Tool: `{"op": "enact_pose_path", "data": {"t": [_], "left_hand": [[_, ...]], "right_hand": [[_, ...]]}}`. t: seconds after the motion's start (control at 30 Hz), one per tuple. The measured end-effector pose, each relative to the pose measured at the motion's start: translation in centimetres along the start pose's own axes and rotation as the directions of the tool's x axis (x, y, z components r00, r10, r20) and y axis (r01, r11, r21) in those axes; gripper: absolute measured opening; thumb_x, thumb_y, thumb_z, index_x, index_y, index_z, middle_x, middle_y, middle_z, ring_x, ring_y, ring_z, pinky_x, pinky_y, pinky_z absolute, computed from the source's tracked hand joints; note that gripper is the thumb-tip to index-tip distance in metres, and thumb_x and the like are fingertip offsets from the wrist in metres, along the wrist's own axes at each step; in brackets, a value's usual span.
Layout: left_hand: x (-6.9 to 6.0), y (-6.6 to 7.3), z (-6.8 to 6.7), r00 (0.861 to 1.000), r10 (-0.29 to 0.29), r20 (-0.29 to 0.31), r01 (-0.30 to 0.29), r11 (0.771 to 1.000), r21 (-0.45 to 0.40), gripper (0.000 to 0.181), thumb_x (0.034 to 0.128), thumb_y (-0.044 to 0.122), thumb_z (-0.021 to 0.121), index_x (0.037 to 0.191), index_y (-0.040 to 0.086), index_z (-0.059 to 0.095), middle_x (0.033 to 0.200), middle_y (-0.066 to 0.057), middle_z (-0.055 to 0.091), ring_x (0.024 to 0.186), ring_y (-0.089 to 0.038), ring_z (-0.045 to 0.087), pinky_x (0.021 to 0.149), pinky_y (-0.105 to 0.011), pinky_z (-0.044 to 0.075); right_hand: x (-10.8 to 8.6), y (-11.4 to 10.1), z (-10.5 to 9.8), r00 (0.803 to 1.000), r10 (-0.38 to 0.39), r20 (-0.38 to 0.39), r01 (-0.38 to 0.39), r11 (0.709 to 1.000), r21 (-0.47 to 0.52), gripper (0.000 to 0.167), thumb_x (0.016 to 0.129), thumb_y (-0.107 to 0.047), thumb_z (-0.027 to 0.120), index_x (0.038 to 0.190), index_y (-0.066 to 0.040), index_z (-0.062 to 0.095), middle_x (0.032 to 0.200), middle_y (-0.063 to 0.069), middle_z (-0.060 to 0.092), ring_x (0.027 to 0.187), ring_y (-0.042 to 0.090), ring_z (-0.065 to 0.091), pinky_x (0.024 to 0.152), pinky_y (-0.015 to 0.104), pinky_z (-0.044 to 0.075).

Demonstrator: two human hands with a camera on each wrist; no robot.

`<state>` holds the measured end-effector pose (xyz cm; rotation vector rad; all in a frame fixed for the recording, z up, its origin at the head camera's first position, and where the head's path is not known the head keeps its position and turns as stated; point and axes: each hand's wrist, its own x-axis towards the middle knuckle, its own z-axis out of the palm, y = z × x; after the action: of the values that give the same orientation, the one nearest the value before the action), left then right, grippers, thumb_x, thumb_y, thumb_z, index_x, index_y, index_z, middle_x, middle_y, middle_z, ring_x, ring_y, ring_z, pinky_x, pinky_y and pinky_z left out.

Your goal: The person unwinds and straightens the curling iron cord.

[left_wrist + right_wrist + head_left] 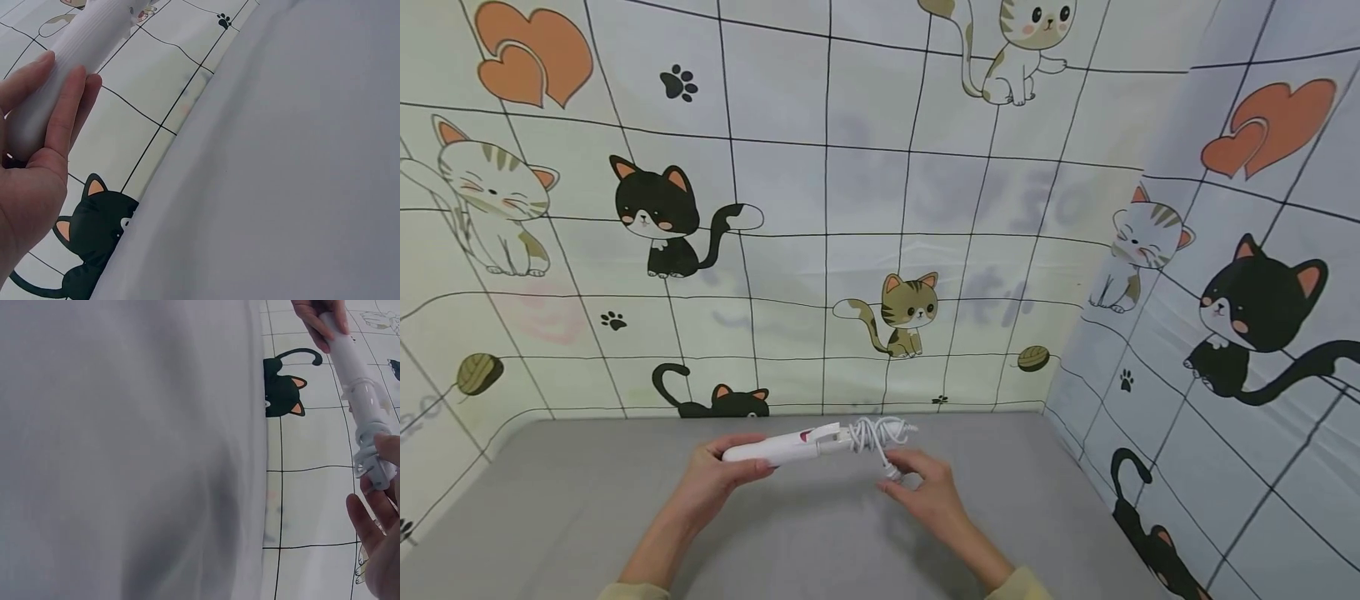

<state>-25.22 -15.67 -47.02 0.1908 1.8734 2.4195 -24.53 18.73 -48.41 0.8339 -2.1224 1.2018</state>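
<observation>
A white curling iron (778, 448) is held up above the grey surface, tilted slightly with its far end to the right. My left hand (718, 473) grips its thick handle, thumb in front and fingers behind; the left wrist view shows the smooth handle (81, 47) between thumb and fingers. A white cord (872, 433) is wound in several loops about the right end, hiding much of it. Below these loops, my right hand (931, 492) pinches the cord's plug end (891, 472) between thumb and fingers. In the right wrist view, the thumb lies against the cord loops (373, 439).
A grey cloth-covered table (820, 542) lies under both hands. Behind it hangs a white curtain (782, 317) with black grid lines and cartoon cats, and a similar printed sheet (1247, 450) closes off the right side.
</observation>
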Motion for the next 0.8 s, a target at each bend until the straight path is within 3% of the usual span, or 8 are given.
{"op": "enact_pose_path", "data": {"t": [0.27, 0.47, 0.63, 0.8], "left_hand": [[-0.3, -0.6, -0.8, 1.000, 0.008, 0.021, -0.009, 0.999, 0.036, 0.048, 0.0792, -0.016, 0.076, 0.125, -0.018, 0.060, 0.110, -0.014, 0.068, 0.095, -0.028, 0.072, 0.089, -0.039, 0.059], [-0.7, -0.7, -1.4, 0.999, 0.008, 0.054, -0.011, 0.998, 0.057, 0.045, 0.0815, -0.013, 0.077, 0.125, -0.016, 0.062, 0.112, -0.013, 0.068, 0.096, -0.028, 0.072, 0.090, -0.040, 0.059], [-1.0, -0.8, -2.2, 0.998, 0.021, 0.063, -0.024, 0.999, 0.042, 0.042, 0.0808, -0.014, 0.076, 0.121, -0.012, 0.067, 0.113, -0.011, 0.070, 0.096, -0.028, 0.072, 0.090, -0.042, 0.059], [-1.3, -0.8, -3.0, 0.997, 0.038, 0.064, -0.041, 0.998, 0.041, 0.042, 0.0810, -0.014, 0.075, 0.122, -0.014, 0.065, 0.111, -0.009, 0.072, 0.095, -0.025, 0.071, 0.089, -0.040, 0.059]], "right_hand": [[0.4, 0.2, -1.2, 0.989, -0.119, -0.094, 0.110, 0.990, -0.092, 0.034, 0.075, 0.010, 0.084, 0.106, -0.002, 0.077, 0.090, 0.006, 0.074, 0.072, 0.015, 0.066, 0.061, 0.027, 0.058], [0.8, 1.0, -2.3, 0.980, -0.149, -0.135, 0.125, 0.977, -0.170, 0.030, 0.076, 0.011, 0.080, 0.104, 0.000, 0.077, 0.089, 0.006, 0.074, 0.070, 0.009, 0.063, 0.059, 0.021, 0.055], [0.6, 1.7, -2.7, 0.992, -0.049, -0.118, 0.027, 0.983, -0.181, 0.026, 0.083, 0.007, 0.078, 0.108, 0.000, 0.076, 0.094, 0.006, 0.075, 0.075, 0.007, 0.064, 0.061, 0.022, 0.056], [0.1, 2.1, -3.2, 0.990, 0.133, -0.048, -0.138, 0.981, -0.139, 0.023, 0.086, 0.006, 0.077, 0.108, 0.001, 0.076, 0.098, 0.007, 0.076, 0.079, 0.008, 0.067, 0.063, 0.023, 0.057]]}}
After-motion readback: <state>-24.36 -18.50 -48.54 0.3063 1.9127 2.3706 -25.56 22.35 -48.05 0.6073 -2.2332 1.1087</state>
